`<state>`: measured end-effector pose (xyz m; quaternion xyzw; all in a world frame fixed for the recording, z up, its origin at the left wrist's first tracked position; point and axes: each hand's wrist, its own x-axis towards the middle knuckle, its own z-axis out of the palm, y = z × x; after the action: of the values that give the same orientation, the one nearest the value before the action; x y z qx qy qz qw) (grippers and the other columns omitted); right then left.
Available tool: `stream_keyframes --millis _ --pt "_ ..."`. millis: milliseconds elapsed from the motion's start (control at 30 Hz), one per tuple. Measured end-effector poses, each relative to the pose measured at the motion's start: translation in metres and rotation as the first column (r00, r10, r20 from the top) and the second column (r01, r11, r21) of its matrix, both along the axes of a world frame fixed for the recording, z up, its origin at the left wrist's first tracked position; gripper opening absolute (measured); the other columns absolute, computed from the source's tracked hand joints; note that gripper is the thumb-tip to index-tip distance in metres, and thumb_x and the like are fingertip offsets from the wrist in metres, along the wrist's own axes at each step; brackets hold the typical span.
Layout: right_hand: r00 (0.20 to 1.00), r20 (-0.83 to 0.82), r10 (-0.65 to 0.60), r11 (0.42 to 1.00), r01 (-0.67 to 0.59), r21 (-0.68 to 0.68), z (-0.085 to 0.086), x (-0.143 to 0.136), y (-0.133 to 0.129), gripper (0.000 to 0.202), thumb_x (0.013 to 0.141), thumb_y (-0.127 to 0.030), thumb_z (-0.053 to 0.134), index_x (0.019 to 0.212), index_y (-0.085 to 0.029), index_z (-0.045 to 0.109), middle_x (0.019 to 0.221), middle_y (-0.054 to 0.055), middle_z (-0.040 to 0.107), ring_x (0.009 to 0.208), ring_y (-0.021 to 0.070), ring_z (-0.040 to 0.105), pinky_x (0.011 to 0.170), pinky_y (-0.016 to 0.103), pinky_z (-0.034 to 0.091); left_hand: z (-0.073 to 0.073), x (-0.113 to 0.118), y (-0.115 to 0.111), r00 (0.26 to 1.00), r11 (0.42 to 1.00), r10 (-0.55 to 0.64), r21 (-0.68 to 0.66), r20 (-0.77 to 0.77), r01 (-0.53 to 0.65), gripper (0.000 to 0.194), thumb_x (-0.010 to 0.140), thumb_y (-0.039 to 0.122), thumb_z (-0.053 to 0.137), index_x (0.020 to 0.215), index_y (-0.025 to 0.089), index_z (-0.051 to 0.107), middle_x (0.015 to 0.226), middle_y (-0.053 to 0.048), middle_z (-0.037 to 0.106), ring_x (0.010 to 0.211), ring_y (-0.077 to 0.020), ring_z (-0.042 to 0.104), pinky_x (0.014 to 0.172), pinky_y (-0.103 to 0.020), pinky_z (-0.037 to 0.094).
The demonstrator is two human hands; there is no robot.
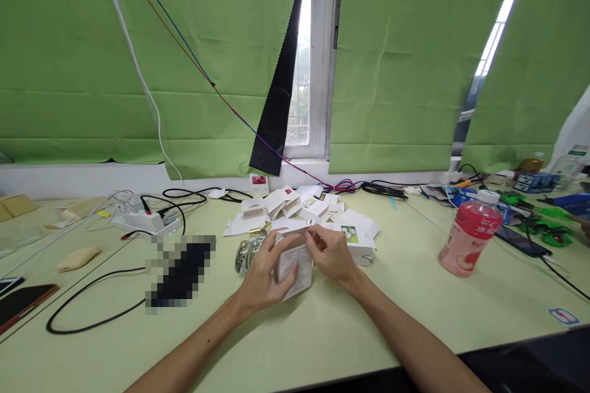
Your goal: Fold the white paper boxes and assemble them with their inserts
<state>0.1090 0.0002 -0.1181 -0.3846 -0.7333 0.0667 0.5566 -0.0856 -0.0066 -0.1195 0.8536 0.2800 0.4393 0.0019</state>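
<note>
Carton [302, 275], small, white and printed with fine text, is held up over the near middle of the worktop [369, 331], between the person's two hands. The left hand [266, 270] is half curled around it, fingers over its top left and thumb across the printed face, a hold that probably steadies the thin walls. The right hand [329, 250] has thumb and forefinger pinched almost together at the upper right edge, with the other fingers folded in; it seems to grip that edge or a flap there, though the exact contact is too small to tell. Holding it up off the surface likely leaves the top within easy sight and reach.

Just left of the left hand lie shiny silver and gold pieces [242, 256], partly covered by it. On the far side, loose white cartons [276, 204] overlap in a heap near the windowsill [304, 166], and a stack with a green picture [362, 255] rests just right of the right hand. These hem in the far side and both flanks. Well to the right stands a pink bottle [468, 236]. To the left, a black cable [78, 332] runs to a pixelated dark object [184, 270] that I cannot identify.
</note>
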Motion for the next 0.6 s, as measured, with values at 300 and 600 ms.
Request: stream_keyframes --millis 300,600 --pt "0.989 -0.115 -0.090 0.996 0.090 -0.009 -0.0025 0.0004 0.0037 0.024 0.094 -0.029 0.051 0.073 -0.020 0.058 0.056 -0.004 0.055 0.044 0.0089 0.044 0.048 0.022 0.036 -0.0101 0.0040 0.0073 0.995 0.999 0.008 -0.037 0.098 -0.005 0.034 0.090 0.023 0.065 0.118 0.023 0.046 0.112 -0.009 0.063 0.079 -0.0157 0.064 0.067 -0.028 0.055" --pt "0.965 -0.203 -0.165 0.978 0.132 -0.164 0.0026 0.0021 0.0024 0.031 0.094 -0.039 0.050 0.069 -0.021 0.051 0.047 -0.007 0.046 0.040 0.0087 0.039 0.045 0.022 0.032 -0.0100 0.0028 0.0106 0.984 0.996 -0.047 -0.072 0.173 0.060 0.031 0.089 0.022 0.067 0.109 0.023 0.043 0.126 -0.012 0.061 0.077 -0.0118 0.065 0.067 -0.025 0.055"
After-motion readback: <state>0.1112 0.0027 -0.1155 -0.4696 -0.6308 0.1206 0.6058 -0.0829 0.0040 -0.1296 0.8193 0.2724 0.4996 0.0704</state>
